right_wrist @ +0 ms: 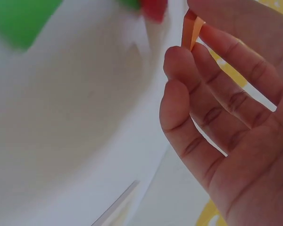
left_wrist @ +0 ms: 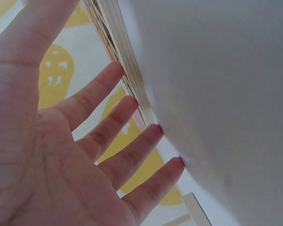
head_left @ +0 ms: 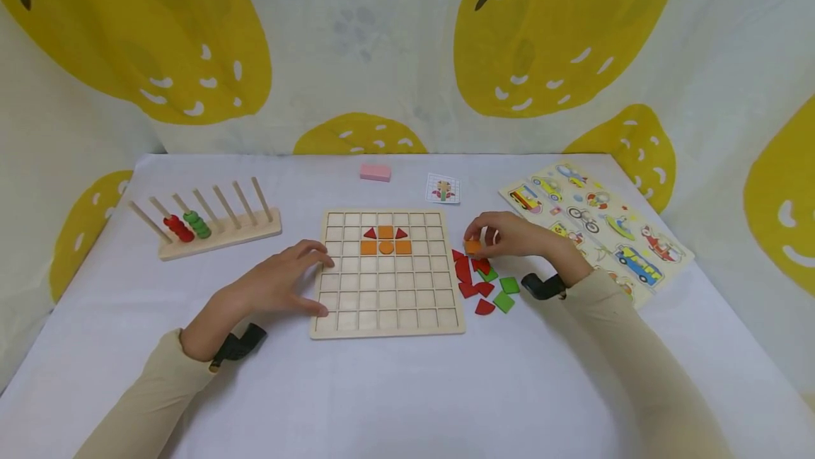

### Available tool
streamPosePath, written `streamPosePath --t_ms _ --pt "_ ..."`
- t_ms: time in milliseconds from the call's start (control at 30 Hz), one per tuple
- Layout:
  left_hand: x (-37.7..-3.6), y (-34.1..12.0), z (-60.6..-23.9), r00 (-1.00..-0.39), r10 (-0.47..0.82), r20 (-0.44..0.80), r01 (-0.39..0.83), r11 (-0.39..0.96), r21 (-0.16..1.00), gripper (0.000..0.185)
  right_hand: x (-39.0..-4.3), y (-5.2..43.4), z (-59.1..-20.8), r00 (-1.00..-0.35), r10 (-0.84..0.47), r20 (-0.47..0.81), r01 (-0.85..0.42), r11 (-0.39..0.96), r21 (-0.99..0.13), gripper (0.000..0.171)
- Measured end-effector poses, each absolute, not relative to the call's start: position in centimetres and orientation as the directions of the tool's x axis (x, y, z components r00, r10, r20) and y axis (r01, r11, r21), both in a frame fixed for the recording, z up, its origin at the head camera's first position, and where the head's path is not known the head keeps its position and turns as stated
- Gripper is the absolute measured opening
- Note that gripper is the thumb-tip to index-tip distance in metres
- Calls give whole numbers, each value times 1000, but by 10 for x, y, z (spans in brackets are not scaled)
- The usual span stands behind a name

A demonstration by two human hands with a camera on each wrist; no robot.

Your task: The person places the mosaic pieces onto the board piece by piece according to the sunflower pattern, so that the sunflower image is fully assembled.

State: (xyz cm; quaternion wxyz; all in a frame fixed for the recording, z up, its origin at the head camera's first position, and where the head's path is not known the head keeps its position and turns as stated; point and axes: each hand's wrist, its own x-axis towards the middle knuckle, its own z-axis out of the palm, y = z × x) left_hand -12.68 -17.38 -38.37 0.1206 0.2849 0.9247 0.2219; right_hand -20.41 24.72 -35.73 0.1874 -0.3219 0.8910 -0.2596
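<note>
A wooden grid board (head_left: pixel 382 317) lies in the middle of the table. On its upper squares sit orange square tiles (head_left: pixel 385 232), an orange round tile (head_left: pixel 385 248) and two red triangles (head_left: pixel 401 233). My left hand (head_left: pixel 274 281) rests at the board's left edge, thumb and fingers spread, fingertips right at the wood. In the left wrist view those fingers (left_wrist: pixel 146 143) are extended along the board's side. My right hand (head_left: pixel 509 234) pinches an orange tile (right_wrist: pixel 190 30) between thumb and fingers, over a loose pile of red tiles (head_left: pixel 463 271) and green tiles (head_left: pixel 504 302) right of the board.
A pegged wooden stand (head_left: pixel 219 238) with red and green beads is at the left. Behind the board lie a pink block (head_left: pixel 375 172) and a small pattern card (head_left: pixel 443 189). A vehicle picture board (head_left: pixel 605 222) lies at the right, beneath my right forearm.
</note>
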Motion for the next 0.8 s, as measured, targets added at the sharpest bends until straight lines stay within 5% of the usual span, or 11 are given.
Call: streamPosePath --t_ms 500,800 --pt "-129 -173 -384 -811 575 -110 465 747 474 71 -190 190 -347 -635 -752 -176 -499 574 -649 42" --pt "-128 -173 -385 -815 569 -111 457 748 482 71 -183 157 -353 -559 -814 -160 -580 521 -626 26"
